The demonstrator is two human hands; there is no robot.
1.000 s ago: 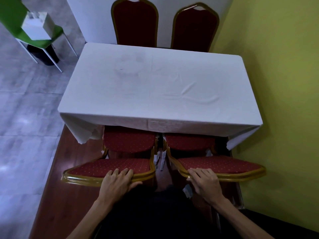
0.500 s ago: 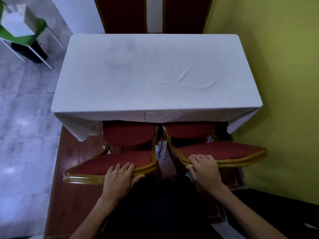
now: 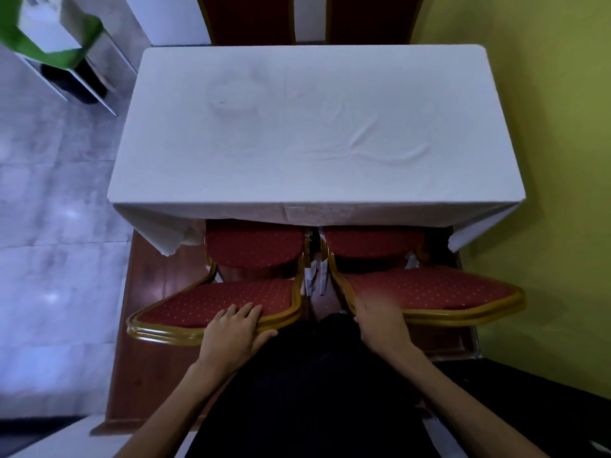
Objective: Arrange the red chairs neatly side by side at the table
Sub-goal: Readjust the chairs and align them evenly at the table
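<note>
Two red chairs with gold frames stand side by side at the near edge of the table [image 3: 231, 160], which wears a white cloth. Their seats sit partly under the cloth and their backrests point toward me. My left hand [image 3: 236, 332] grips the top of the left chair's backrest [image 3: 198, 307], fingers over the red padding. On the right chair's backrest [image 3: 439, 292], my right hand [image 3: 380, 322] holds the top rail at its left end; this hand is blurred. A narrow gap separates the two chairs.
Two more red chairs [image 3: 251, 18] stand at the table's far side against a white wall. A yellow wall [image 3: 558, 160] runs close along the right. A green chair [image 3: 49, 38] stands at the far left on grey tiles. The chairs rest on a brown wooden platform [image 3: 148, 358].
Both chairs have slid forward, deeper under the tablecloth, with my hands staying on their backrests. My view has moved closer over the table.
</note>
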